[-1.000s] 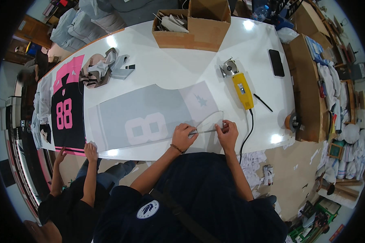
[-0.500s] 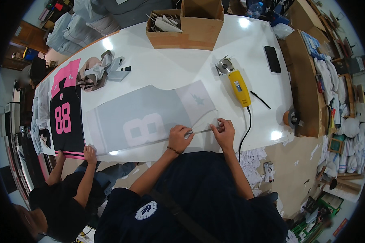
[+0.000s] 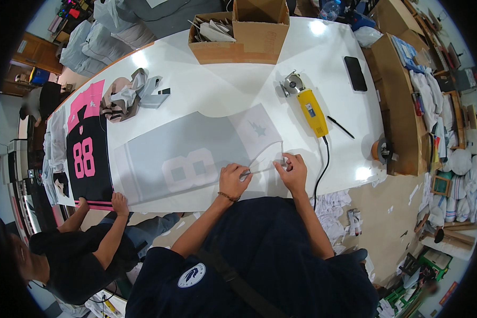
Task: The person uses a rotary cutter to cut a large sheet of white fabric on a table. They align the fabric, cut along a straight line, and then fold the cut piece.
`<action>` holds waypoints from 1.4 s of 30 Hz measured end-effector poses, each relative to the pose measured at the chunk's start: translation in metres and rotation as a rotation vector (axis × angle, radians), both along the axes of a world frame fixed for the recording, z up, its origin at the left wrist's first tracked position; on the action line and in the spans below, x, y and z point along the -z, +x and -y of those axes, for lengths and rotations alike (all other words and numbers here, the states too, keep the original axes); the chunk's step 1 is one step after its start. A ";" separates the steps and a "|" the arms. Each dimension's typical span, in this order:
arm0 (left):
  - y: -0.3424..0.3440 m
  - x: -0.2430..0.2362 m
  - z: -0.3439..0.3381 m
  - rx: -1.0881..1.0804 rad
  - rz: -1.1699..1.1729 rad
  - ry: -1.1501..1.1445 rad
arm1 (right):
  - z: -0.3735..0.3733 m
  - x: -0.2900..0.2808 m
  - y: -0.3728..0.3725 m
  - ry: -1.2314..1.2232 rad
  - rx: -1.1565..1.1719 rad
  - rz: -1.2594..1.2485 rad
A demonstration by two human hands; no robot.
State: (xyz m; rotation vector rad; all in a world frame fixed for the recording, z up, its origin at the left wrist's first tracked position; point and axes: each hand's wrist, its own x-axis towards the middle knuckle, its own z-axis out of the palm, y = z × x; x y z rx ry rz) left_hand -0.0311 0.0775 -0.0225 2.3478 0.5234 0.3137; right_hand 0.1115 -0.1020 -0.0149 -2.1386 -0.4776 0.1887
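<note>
- Panel (image 3: 143, 151): thin, matte grey sheet with whitish bands, blocky pale figures and a star shape; it lies on the glossy white table (image 3: 206, 87), before the person, its near right corner lifted in a curve.
- Left hand (image 3: 235, 181): thumb and forefinger pinch the panel's near edge.
- Right hand (image 3: 293, 174): fingers bent at the lifted corner; I cannot tell whether they grip it.
- Cutter (image 3: 314, 114): smooth yellow body, round metal blade, black cord; right of the panel, near a slim black pen (image 3: 341, 127).
- Scraps (image 3: 123, 100): crumpled, soft, brown and grey, beyond the panel.
- Co-worker's hand (image 3: 120, 203): at a flat black-and-pink piece (image 3: 96, 139).
</note>
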 end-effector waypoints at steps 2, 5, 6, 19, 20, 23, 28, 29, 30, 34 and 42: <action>0.000 0.001 0.000 -0.001 -0.008 0.007 | 0.000 0.001 0.000 -0.025 0.000 0.007; 0.001 0.000 0.000 0.001 -0.025 0.006 | -0.001 0.000 0.000 -0.043 0.002 -0.004; 0.001 0.000 0.000 0.003 -0.032 0.004 | -0.001 0.000 0.000 -0.046 0.004 -0.010; 0.001 -0.004 -0.002 0.005 -0.014 0.012 | -0.001 0.000 -0.001 -0.051 0.005 0.000; 0.001 -0.005 -0.002 0.003 -0.010 0.009 | -0.001 0.000 0.000 -0.050 0.002 0.004; 0.000 -0.004 -0.002 -0.001 0.010 0.010 | -0.002 -0.001 0.000 -0.059 -0.008 0.006; 0.000 -0.005 -0.001 -0.006 0.021 0.016 | -0.001 -0.002 0.000 -0.070 -0.010 -0.008; 0.000 -0.006 -0.001 -0.005 0.020 0.020 | -0.001 -0.002 0.000 -0.071 -0.009 -0.012; 0.000 -0.006 0.000 -0.005 0.020 0.023 | -0.001 -0.002 0.000 -0.071 -0.008 -0.015; -0.001 -0.007 0.000 -0.009 0.010 0.021 | 0.000 0.001 0.000 -0.065 -0.013 0.009; -0.003 0.000 0.000 -0.010 -0.015 0.012 | -0.001 0.001 -0.002 -0.065 -0.007 -0.004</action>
